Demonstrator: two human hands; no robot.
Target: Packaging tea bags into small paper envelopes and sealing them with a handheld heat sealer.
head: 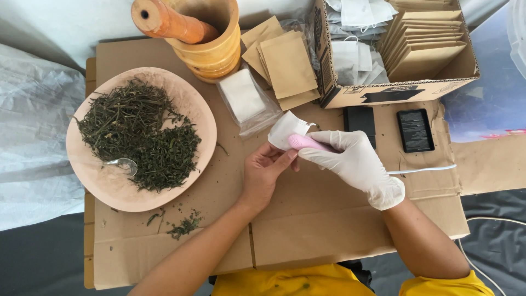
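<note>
Both hands meet: left hand [264,171] pinches white pouch [286,129]; gloved right hand [353,160] grips pink tool [306,142].

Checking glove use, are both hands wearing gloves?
No, only the right hand wears a white glove; the left hand is bare, touching the small white bag.

Left hand [266,172] bare, curled — right hand [350,159] gloved, gripping.
</note>
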